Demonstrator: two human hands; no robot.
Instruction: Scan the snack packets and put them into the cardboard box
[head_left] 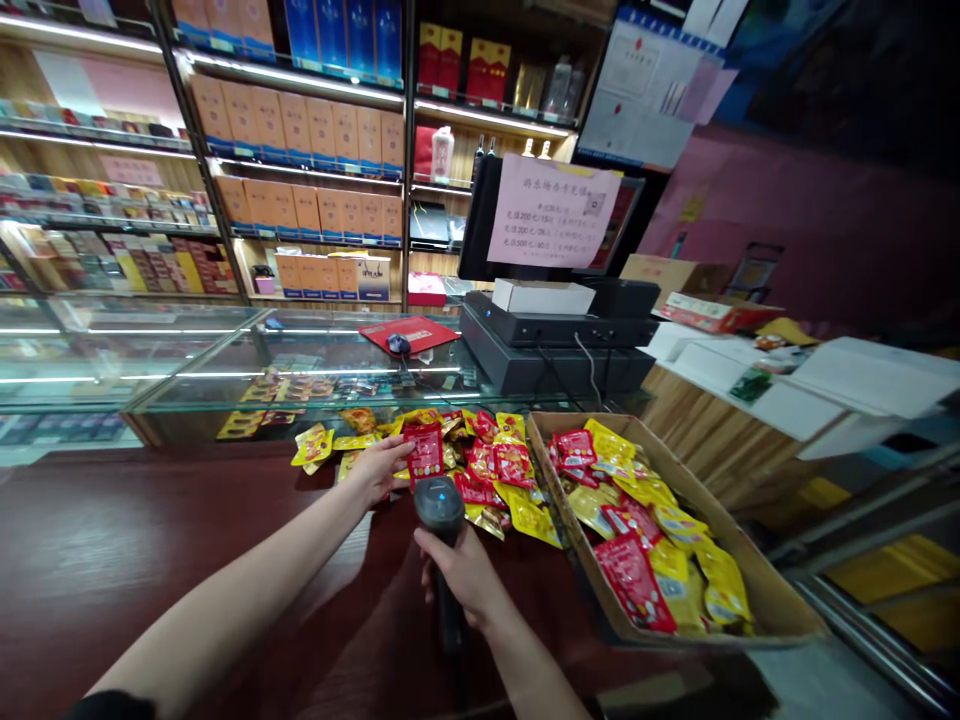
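Note:
My left hand (381, 468) pinches a red snack packet (425, 452) by its left edge, over a loose pile of packets. In my right hand (463, 572) is a black handheld barcode scanner (441, 512), upright, its head close below the red packet and a small blue light on top. Yellow and red snack packets (517, 470) spread across the dark red counter (247, 560) behind both hands. To the right, a shallow cardboard box (551, 490) holds many more such packets in a jumble.
Behind the pile runs a glass display case (225, 365), with a red mouse pad (431, 335) and a mouse (398, 344) on it. A monitor (480, 215) bearing a paper sign stands on a black cash drawer (555, 365). Shelves of boxed goods (300, 130) line the back wall.

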